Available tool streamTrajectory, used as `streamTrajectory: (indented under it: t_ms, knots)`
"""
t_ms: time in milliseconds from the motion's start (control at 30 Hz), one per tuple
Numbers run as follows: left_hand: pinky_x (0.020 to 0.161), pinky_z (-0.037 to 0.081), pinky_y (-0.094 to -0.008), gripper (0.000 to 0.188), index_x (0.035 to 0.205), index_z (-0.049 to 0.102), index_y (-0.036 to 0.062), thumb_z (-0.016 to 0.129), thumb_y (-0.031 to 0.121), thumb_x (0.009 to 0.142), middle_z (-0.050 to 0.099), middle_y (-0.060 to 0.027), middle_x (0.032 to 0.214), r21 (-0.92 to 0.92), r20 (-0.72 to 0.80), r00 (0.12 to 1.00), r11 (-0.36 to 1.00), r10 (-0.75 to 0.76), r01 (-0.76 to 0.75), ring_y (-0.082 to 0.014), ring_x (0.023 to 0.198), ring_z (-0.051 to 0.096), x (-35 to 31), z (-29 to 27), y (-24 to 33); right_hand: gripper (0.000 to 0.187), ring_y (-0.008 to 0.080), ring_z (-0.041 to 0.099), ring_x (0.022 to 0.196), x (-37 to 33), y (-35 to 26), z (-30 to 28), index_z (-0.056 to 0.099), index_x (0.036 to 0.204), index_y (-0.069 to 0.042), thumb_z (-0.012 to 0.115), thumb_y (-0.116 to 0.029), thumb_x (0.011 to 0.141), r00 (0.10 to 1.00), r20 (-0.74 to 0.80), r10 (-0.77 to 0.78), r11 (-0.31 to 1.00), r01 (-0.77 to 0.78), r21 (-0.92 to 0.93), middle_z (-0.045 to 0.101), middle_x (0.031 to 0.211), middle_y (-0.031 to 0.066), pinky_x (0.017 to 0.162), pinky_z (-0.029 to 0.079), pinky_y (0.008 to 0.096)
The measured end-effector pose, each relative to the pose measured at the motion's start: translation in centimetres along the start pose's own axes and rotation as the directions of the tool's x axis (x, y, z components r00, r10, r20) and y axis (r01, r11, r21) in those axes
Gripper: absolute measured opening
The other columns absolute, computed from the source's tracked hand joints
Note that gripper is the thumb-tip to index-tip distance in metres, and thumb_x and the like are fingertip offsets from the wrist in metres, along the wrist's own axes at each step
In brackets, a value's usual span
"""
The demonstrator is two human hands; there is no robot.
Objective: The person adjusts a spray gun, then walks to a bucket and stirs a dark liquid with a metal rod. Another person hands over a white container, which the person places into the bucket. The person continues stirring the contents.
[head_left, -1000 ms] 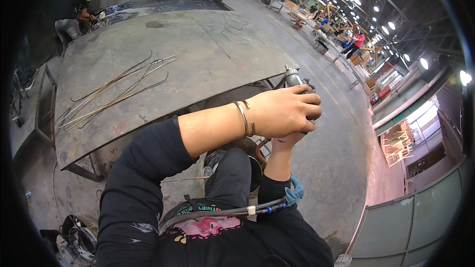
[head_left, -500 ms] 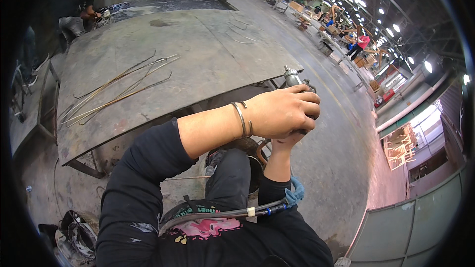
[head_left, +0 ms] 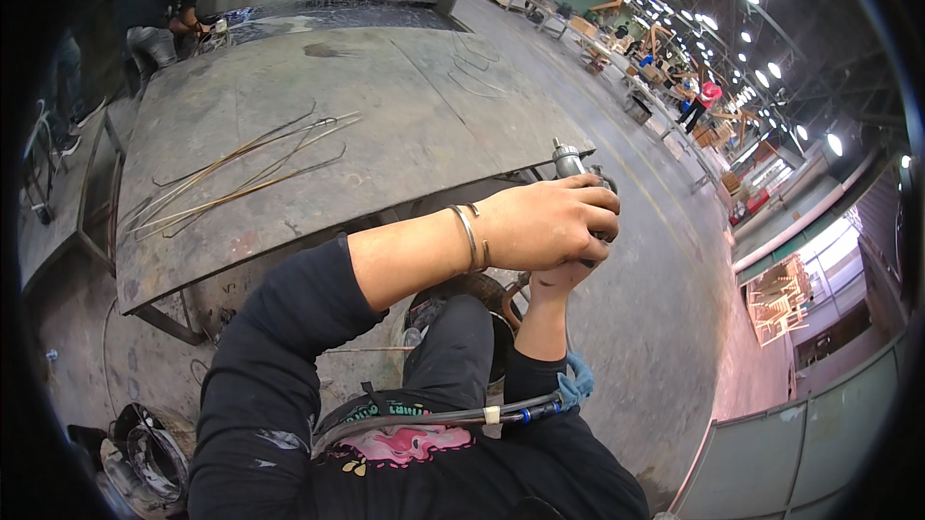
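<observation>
Just beyond the near right corner of the table, both hands meet around a grey metal spray gun [head_left: 570, 162]. My left hand [head_left: 554, 224] reaches across from the left, its fingers curled over the gun's body. Below it is my right hand [head_left: 563, 274], mostly covered by the left; only its heel and wrist show, so its fingers are hidden. The gun's narrow tip points up and away. A hose [head_left: 434, 417] with blue fittings crosses my lap to a blue cloth [head_left: 576, 382] tied beside my right forearm.
Several thin bent metal rods [head_left: 246, 168] lie on the large grey metal table [head_left: 356, 101]. Under its near edge stands a dark bucket [head_left: 501, 332]; another stained bucket [head_left: 154, 457] is at lower left. A person [head_left: 159, 38] works at the far left. Grey panels [head_left: 771, 462] stand right.
The view has shifted slightly, so the table and rods appear a little lower and further right. Both hands stay closed together around the spray gun, almost in place.
</observation>
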State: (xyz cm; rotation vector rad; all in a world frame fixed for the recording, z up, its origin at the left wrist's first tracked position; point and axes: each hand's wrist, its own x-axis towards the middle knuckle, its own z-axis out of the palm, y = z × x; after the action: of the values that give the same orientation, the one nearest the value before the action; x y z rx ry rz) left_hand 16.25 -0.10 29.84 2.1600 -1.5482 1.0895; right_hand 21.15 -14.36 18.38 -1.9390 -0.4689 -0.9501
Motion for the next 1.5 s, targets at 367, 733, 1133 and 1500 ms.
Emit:
streamTrajectory:
  t_ms: [367,733,1133,1500]
  knots:
    - [0.121,0.035,-0.0524,0.043,0.124,0.069,0.0192,0.078,0.024,0.082,0.060,-0.0079,0.139,0.060,-0.019,0.997,0.995,-0.074,0.075,-0.0294,0.140,0.048,-0.8,-1.1,1.6,0.039,0.0214,0.063,0.116,0.1,-3.5,0.9,0.054,0.133,-0.004,0.057,-0.033,0.108,0.977,-0.162,0.135,0.766,0.001,0.643,0.061,0.128,0.0091,0.088,0.054,0.0357]
    - [0.116,0.042,-0.0462,0.067,0.142,0.061,0.0146,0.078,0.004,0.078,0.053,-0.0206,0.148,-0.068,-0.052,0.434,0.437,-0.899,0.897,-0.0404,0.136,0.052,-26.5,-1.0,10.7,0.058,0.0091,0.056,0.056,10.7,-5.6,-1.6,0.059,0.077,-0.004,0.064,-0.057,0.101,0.932,-0.118,0.343,0.800,-0.225,0.556,0.061,0.066,0.0022,0.044,0.037,0.0242]
    - [0.105,0.046,-0.0516,0.050,0.124,0.065,0.0040,0.075,0.036,0.087,0.060,-0.0252,0.132,0.103,-0.320,-0.755,-0.813,-0.572,0.573,-0.0468,0.122,0.057,-58.5,-1.3,36.1,0.064,0.0097,0.058,0.058,15.6,-2.6,1.0,0.061,0.076,-0.004,0.063,-0.064,0.098,0.964,-0.138,0.229,0.913,-0.163,0.375,0.060,0.064,0.0017,0.056,0.046,0.0274]
    - [0.095,0.052,-0.0494,0.042,0.105,0.077,0.0064,0.069,0.045,0.089,0.076,-0.0225,0.108,-0.162,-0.510,-0.799,-0.877,-0.318,0.453,-0.0437,0.105,0.070,-56.5,0.0,34.5,0.063,0.0084,0.058,0.058,14.5,-2.7,1.8,0.061,0.073,-0.005,0.062,-0.062,0.099,0.971,-0.116,0.208,0.930,-0.159,0.332,0.060,0.063,0.0006,0.055,0.045,0.0269]
